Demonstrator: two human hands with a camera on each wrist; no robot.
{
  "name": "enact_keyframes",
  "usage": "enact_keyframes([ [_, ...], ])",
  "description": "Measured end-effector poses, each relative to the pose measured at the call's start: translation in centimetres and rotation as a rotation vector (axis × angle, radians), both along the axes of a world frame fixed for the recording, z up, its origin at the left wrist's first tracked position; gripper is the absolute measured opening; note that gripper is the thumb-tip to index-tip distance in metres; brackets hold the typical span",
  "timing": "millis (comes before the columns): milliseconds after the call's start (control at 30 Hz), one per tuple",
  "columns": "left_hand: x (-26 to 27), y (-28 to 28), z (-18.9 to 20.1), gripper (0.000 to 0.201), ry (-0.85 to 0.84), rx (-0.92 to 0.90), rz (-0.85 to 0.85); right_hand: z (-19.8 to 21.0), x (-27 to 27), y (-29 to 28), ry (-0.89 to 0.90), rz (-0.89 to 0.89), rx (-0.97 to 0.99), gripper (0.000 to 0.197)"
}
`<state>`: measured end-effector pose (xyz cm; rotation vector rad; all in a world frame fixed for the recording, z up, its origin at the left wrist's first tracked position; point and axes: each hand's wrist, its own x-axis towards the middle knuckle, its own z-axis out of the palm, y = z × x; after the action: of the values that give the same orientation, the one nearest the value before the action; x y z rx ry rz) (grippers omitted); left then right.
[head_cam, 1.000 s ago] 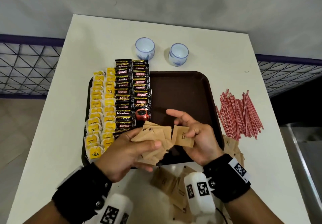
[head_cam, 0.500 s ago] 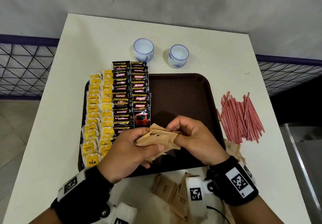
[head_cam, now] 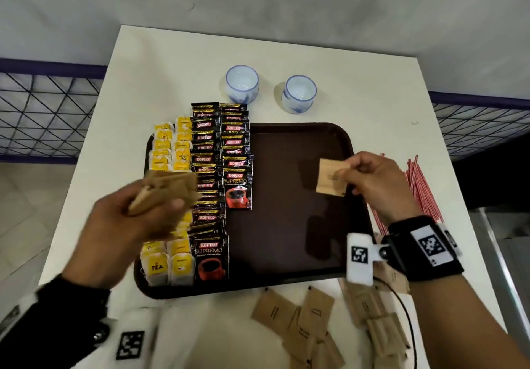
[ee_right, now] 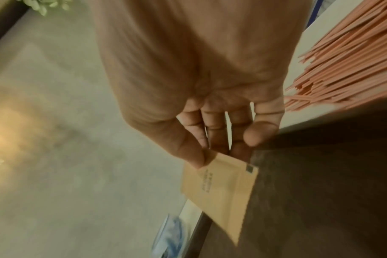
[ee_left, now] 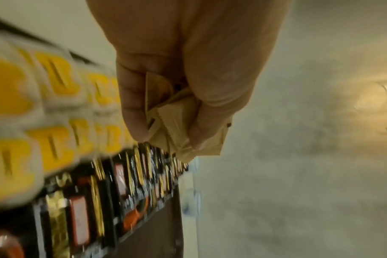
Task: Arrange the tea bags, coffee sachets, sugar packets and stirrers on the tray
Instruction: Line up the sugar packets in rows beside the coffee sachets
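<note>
Right fingers: thumb and fingertips (ee_right: 197, 157) pinch one sugar packet (head_cam: 329, 177) by its right edge; the packet hangs over the bare right half of the tray (head_cam: 286, 239), near its right rim.
Right hand (head_cam: 378, 180): above the tray's right edge, just left of the stirrers.
Left fingers: curled tight round a stack of packets (head_cam: 165, 190), thumb (ee_left: 132, 108) on one face, fingers on the other.
Left hand (head_cam: 129, 222): blurred, over the tray's left half, above the tea bags and coffee.
Tea bags (head_cam: 169, 156): two yellow columns along the tray's left edge.
Coffee (head_cam: 222, 153): two black columns just right of the tea bags, the far end overhanging the far rim.
Loose packets (head_cam: 301, 322): scattered on the table (head_cam: 160, 76) at its near edge, off the tray.
Stirrers (head_cam: 417, 185): red pile on the table, beside the tray's right rim.
Cups (head_cam: 242, 87): two, on the table beyond the tray's far rim.
</note>
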<state>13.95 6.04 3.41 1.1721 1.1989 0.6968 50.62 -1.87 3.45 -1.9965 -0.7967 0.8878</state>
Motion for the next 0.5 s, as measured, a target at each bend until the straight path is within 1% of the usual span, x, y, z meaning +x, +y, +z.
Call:
enact_keyframes([
  [67,-2.3,0.7,-1.0,0.033,-0.002,-0.033,0.109,-0.4,1.5,0.6,-0.004,-0.066,0.0,0.013],
  [100,-3.2,0.9,-1.6,0.034,-0.015,-0.059,0.135,-0.6,2.1,1.0,-0.009,-0.095,0.008,0.013],
  [200,-4.8,1.0,-2.8,0.033,-0.065,-0.145,0.141,-1.5,3.0,2.7,-0.069,-0.115,0.039,0.017],
  [267,-5.1,0.8,-3.3,0.034,-0.094,-0.181,0.111,-2.0,3.1,4.2,-0.123,-0.079,0.029,0.021],
  [300,-5.1,0.6,-3.5,0.038,-0.097,-0.195,0.095,-2.1,3.0,4.8,-0.143,-0.049,0.009,0.021],
  [367,-5.1,0.3,-3.9,0.058,-0.081,-0.196,0.063,-2.6,2.7,5.8,-0.16,-0.008,-0.021,0.019],
  [400,-5.0,0.2,-4.1,0.061,-0.069,-0.195,0.06,-2.9,2.6,6.1,-0.162,0.001,-0.027,0.016],
  [467,-4.9,0.2,-4.2,0.049,-0.083,-0.204,0.069,-3.3,2.5,6.5,-0.142,-0.01,-0.029,0.01],
  [500,-5.0,0.1,-4.3,0.047,-0.094,-0.21,0.07,-3.5,2.5,6.5,-0.122,-0.026,-0.025,0.012],
])
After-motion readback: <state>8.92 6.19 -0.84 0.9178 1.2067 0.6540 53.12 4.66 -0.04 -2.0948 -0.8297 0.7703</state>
